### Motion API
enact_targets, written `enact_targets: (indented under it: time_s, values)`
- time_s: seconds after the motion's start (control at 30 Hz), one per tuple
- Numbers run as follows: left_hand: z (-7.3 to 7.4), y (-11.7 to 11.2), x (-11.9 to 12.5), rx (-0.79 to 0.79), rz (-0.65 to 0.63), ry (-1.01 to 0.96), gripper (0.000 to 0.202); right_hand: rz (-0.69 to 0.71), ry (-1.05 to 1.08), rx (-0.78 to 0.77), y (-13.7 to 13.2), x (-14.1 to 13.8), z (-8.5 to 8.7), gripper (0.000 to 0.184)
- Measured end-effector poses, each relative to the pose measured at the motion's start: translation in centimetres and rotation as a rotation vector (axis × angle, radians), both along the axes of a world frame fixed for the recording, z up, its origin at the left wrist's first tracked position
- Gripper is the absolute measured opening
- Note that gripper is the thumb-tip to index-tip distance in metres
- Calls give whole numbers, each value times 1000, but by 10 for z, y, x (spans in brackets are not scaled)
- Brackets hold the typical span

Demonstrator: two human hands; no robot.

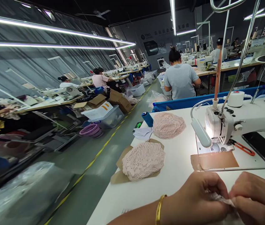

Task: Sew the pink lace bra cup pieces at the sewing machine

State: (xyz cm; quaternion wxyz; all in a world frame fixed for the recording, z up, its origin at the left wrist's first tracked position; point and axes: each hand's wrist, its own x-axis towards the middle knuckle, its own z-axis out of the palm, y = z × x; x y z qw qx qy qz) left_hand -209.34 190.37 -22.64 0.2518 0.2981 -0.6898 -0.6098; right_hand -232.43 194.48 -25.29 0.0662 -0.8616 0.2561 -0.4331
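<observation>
My left hand (pixel 200 197), with a gold bangle on the wrist, and my right hand (pixel 256 200) are together at the near edge of the white sewing table (pixel 174 178). Both are pinched shut on a small piece of pale pink lace (pixel 219 197) held between them. In front of the hands stands a white sewing machine (pixel 240 120) with its lamp lit over the needle plate. A pile of pink lace pieces (pixel 143 160) lies on brown paper to the left, and a second pile (pixel 168 125) sits further back.
A blue thread cone (pixel 147 118), red-handled snips (pixel 242 147) and a black phone (pixel 263 150) lie on the table. A person in a grey shirt (pixel 180 79) sits at the station ahead. An aisle with a yellow line (pixel 95 156), boxes and bins runs on the left.
</observation>
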Motion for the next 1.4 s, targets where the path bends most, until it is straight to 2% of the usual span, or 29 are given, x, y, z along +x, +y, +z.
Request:
enact_targets:
  time_s: [0.03,0.07,0.1,0.13,0.2,0.27,0.33,0.4,0.5,0.6,0.63,0.7,0.83,1.03,1.27,1.4]
  values:
    - [7,1,1,193,-55,-12,23,7,-29,102,4,2,4,22]
    - [11,-1,0,312,-92,-30,29,-3,-53,213,3,5,6,17]
    - [11,-5,-1,342,-97,-61,31,-32,-62,328,-1,7,7,15]
    - [8,-13,-3,286,-69,-114,31,-75,-45,435,-8,9,5,18]
    - [-5,-31,-10,9,51,-297,31,-201,11,565,-31,10,-4,26]
    - [-23,-47,-16,-304,173,-526,24,-287,90,631,-56,9,-19,30]
    - [-37,-57,-20,-487,233,-689,13,-334,157,656,-75,9,-34,30]
    - [-45,-59,-20,-567,274,-736,10,-375,189,655,-86,9,-47,27]
    - [-49,-54,-15,-774,320,-681,25,-428,197,642,-90,11,-58,25]
    - [-53,-52,-10,-1040,218,-616,8,-464,209,610,-90,12,-63,25]
    - [-55,-52,-10,-1084,180,-603,11,-473,217,595,-90,11,-64,25]
    - [-58,-54,-10,-1103,136,-591,15,-490,235,556,-89,9,-66,24]
    - [-60,-58,-12,-1121,141,-586,14,-477,269,458,-85,0,-65,27]
    - [-59,-58,-12,-1144,160,-564,19,-276,300,230,-77,-7,-55,25]
    - [-58,-55,-12,-1120,165,-607,17,-289,316,182,-78,-4,-54,27]
    - [-59,-57,-14,-1123,174,-607,17,-374,314,132,-80,-6,-59,27]
